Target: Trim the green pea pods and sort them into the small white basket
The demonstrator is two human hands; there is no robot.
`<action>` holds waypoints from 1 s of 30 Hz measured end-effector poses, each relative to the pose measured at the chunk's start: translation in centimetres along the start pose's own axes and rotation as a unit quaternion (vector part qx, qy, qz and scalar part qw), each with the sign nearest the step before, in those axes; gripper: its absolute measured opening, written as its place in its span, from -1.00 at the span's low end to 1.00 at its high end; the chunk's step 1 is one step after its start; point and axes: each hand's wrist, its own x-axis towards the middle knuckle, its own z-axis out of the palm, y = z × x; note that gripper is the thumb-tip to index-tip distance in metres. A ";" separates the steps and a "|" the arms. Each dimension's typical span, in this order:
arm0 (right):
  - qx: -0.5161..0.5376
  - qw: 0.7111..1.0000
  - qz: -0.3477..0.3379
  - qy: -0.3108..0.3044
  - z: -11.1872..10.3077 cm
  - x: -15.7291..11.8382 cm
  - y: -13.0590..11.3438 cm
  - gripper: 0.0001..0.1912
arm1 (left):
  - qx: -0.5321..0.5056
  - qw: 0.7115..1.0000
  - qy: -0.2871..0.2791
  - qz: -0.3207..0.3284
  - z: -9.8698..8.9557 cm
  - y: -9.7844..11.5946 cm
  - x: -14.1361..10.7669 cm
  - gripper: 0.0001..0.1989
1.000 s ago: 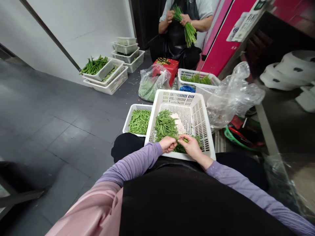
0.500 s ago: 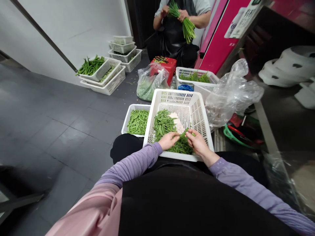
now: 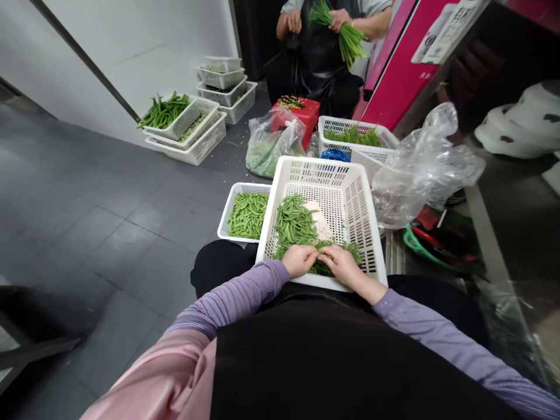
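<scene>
White, slatted and wide, the big basket (image 3: 319,171) holds green pods (image 3: 294,220) on its left and stringy scraps (image 3: 324,267) on the near side; a smaller basket (image 3: 224,213) of pods sits to its left. Over the scraps, the left hand (image 3: 298,260) and right hand (image 3: 345,266) meet, fingers curled inward; I can't tell whether they're pinching anything. Far off, the seated person (image 3: 321,64) is cut off above.
</scene>
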 end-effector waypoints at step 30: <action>0.090 0.939 0.323 -0.078 1.7 6.4 6.9 -0.78 | 0.161 0.958 -0.160 -0.173 0.4 -2.2 1.9 -0.71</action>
